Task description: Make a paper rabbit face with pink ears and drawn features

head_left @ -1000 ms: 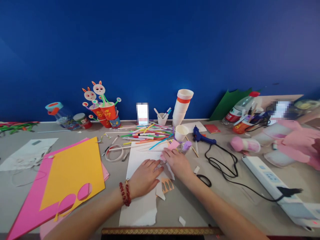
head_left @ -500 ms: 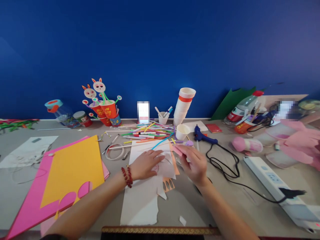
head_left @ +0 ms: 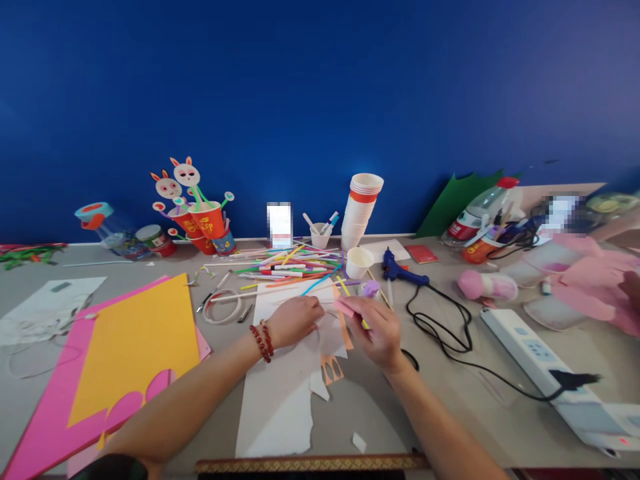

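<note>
My left hand [head_left: 296, 321], with a red bead bracelet at the wrist, rests over a torn white paper sheet [head_left: 275, 407]. Its fingers are curled together at the sheet's upper part; whatever lies under the fingertips is hidden. Just to the right, my right hand [head_left: 377, 330] pinches a small pink paper piece [head_left: 343, 307] between thumb and fingers. A yellow strip shows beside that thumb. Orange paper with cut-out holes [head_left: 332, 369] lies below the hands, and a purple piece [head_left: 371, 289] sits beyond the right hand.
Colourful sticks and pens [head_left: 290, 267] lie at the back, near a white cup [head_left: 359, 263] and stacked cups [head_left: 359, 212]. A blue glue gun [head_left: 403, 270] and power strip [head_left: 540, 360] are at right. Yellow card [head_left: 140, 340] lies left. Another person's hand [head_left: 631, 290] shows at far right.
My left hand's fingers went from spread flat on the paper to curled together. My right hand still pinches the pink piece. The whole view has shifted slightly.
</note>
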Tool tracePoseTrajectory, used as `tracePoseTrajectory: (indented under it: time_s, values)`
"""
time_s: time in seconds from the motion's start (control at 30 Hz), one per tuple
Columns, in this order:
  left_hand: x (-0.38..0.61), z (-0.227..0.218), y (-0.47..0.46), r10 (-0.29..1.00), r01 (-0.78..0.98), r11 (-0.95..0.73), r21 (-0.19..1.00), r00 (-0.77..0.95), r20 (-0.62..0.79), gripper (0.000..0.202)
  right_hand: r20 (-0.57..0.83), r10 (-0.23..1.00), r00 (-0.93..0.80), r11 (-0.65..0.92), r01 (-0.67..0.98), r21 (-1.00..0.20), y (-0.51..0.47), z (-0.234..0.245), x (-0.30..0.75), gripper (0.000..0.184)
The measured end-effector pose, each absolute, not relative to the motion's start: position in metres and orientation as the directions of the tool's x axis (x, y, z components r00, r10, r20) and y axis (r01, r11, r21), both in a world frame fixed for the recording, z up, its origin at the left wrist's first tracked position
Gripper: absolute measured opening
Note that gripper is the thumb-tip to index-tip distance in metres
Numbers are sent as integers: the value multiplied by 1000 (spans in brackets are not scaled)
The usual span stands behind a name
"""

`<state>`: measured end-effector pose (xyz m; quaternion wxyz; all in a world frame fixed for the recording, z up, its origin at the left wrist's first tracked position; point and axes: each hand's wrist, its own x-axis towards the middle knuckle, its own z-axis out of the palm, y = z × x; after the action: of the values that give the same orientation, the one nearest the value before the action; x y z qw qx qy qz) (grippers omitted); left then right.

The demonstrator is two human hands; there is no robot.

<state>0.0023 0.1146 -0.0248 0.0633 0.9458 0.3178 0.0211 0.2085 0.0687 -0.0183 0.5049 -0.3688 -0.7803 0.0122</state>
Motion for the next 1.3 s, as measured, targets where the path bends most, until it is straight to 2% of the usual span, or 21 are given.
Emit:
tracePoseTrajectory:
  time_s: [0.2,0.4,0.57,0.7,0.9,1.0,1.07,1.2,1.3]
  values:
    - [12,-36,109,589,587,-806,78,808,11,21,768,607,-205,716,560,-417,68,-20,208,33]
    - [16,-39,102,574,573,-817,67,819,3,18,751,629,-200,705,555,-442,68,-20,208,31]
    - [20,-36,98,654,650,-754,90,757,11,21,756,627,-189,707,547,-449,68,-19,207,31]
    - [15,-35,102,681,665,-727,173,730,54,20,745,640,-189,693,560,-454,69,-20,209,30]
    - [-17,-10,110,731,640,-675,366,646,219,25,717,687,-119,632,585,-508,73,-25,213,27]
    - [-46,6,106,809,566,-576,589,498,312,19,685,713,-151,621,589,-517,76,-29,212,26]
    - [-68,11,100,849,523,-512,682,430,307,15,657,722,-217,632,593,-499,77,-31,211,27]
    - [-103,13,83,897,552,-430,714,349,271,14,521,745,-417,651,626,-429,81,-36,207,28]
    - [-102,12,74,872,567,-477,672,403,279,17,421,763,-490,640,661,-391,81,-36,203,27]
